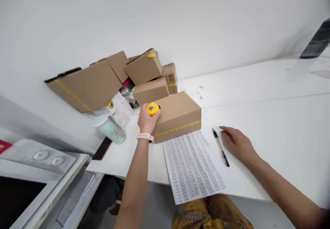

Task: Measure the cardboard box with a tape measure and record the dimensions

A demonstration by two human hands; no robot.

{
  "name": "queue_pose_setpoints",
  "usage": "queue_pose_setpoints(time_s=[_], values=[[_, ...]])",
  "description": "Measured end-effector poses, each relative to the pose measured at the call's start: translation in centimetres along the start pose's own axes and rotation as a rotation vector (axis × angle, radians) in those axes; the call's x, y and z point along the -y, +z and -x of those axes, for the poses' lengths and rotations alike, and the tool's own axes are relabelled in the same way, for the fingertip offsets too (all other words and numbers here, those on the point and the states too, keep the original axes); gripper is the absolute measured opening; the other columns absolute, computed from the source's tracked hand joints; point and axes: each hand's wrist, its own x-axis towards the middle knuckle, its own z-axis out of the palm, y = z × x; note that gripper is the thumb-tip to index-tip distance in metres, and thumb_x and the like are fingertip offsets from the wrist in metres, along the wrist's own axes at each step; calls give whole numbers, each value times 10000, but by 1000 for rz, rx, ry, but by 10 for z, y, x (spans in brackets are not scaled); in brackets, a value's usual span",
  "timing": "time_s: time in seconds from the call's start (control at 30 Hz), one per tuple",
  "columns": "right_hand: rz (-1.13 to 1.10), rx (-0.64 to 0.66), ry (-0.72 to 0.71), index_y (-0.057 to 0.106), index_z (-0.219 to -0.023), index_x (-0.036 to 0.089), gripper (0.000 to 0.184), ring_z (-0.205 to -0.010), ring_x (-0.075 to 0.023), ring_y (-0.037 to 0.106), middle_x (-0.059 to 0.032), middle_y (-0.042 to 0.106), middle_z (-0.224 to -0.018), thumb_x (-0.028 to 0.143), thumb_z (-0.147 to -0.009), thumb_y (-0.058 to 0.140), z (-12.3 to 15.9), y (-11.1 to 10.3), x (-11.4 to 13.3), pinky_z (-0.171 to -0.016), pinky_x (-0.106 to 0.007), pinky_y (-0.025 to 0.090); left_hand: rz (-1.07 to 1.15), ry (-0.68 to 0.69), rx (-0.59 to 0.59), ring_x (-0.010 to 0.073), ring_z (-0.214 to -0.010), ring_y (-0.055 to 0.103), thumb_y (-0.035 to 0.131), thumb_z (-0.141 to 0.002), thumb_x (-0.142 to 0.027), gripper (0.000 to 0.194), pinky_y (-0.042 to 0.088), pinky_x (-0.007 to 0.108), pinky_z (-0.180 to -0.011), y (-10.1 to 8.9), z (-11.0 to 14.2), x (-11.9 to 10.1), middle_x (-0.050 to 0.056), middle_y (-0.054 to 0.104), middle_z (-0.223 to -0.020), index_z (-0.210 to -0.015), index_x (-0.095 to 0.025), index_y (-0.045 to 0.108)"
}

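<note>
My left hand (149, 121) is closed round a yellow tape measure (153, 109), at the left end of a closed cardboard box (179, 110). A yellow strip runs along the box's front side. Partly under the box lies a sheet of paper (193, 167) covered in rows of small writing, its lower edge overhanging the table. To the right of the sheet is a black and clear pen (221, 147). My right hand (237, 143) rests on the white table just beside the pen, fingers loosely stretched and holding nothing.
Several more cardboard boxes (144, 67) are stacked against the wall, with a large one (89, 84) leaning at the left. A mint-green tumbler (110, 129) stands near a dark flat object (102, 149). A white appliance with knobs (41, 156) sits lower left. A dark object (316, 40) stands far right.
</note>
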Motion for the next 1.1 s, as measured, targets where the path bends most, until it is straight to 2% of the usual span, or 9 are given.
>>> queue_pose_setpoints(time_s=[0.13, 0.27, 0.33, 0.43, 0.57, 0.67, 0.77, 0.9, 1.1], values=[[-67, -139, 37, 666, -1144, 229, 349, -817, -271, 669, -91, 745, -981, 327, -872, 472, 0, -7, 12, -696, -420, 514, 129, 39, -15, 331, -1272, 558, 793, -692, -364, 593, 392, 465, -1089, -7, 7, -1, 138, 627, -1304, -1209, -216, 542], [-227, -289, 49, 681, -1082, 241, 300, -789, -241, 636, -102, 725, -1048, 432, -919, 517, -2, -32, 66, -526, -328, 442, 367, 156, 116, 257, -1095, 664, 736, -729, -485, 577, 522, 372, -931, -26, 39, -12, 101, 678, -1213, -1203, -208, 556], [-436, -143, 100, 701, -1036, 257, 315, -839, -243, 652, -88, 734, -1017, 512, -920, 556, -6, -46, 105, -563, -318, 479, 537, 176, 291, 253, -1040, 684, 731, -725, -534, 595, 548, 348, -855, -36, 57, -20, 102, 689, -1197, -1197, -207, 579], [-769, 212, 101, 733, -1040, 248, 459, -1009, -264, 657, -96, 725, -1102, 609, -951, 463, -19, -59, 159, -816, -386, 550, 799, 97, 586, 245, -996, 674, 787, -698, -529, 618, 537, 320, -812, -44, 76, -30, 103, 686, -1168, -1191, -202, 608], [-1033, 579, 184, 733, -947, 211, 534, -944, -225, 656, -96, 718, -1019, 659, -943, 442, -33, -51, 194, -802, -349, 550, 858, 30, 637, 165, -812, 631, 780, -737, -517, 609, 475, 252, -687, -42, 83, -30, 48, 674, -975, -1213, -197, 576], [-1153, 643, 286, 686, -837, 205, 468, -783, -182, 636, -65, 684, -852, 643, -908, 537, -44, -41, 192, -707, -309, 547, 865, 13, 611, 148, -742, 615, 747, -763, -538, 634, 434, 246, -644, -44, 80, -22, 35, 673, -922, -1252, -193, 536], [-1203, 565, 286, 651, -796, 213, 393, -769, -192, 636, -62, 675, -823, 598, -871, 617, -72, -40, 177, -693, -319, 556, 858, -4, 547, 168, -790, 650, 747, -765, -531, 653, 449, 259, -681, -55, 68, -10, 51, 696, -973, -1278, -196, 524], [-1025, 232, 330, 641, -772, 215, 271, -825, -178, 632, -53, 690, -874, 471, -862, 653, -134, -43, 150, -770, -304, 540, 837, -86, 321, 130, -676, 617, 737, -755, -534, 576, 420, 240, -611, -71, 33, 15, 52, 715, -955, -1180, -173, 589], [-790, 227, 475, 642, -735, 187, 233, -877, -210, 633, -84, 699, -880, 383, -858, 657, -182, -7, 124, -812, -342, 505, 793, -198, 259, 96, -511, 534, 757, -663, -578, 550, 326, 219, -484, -73, -21, 64, 20, 673, -737, -963, -128, 660]])
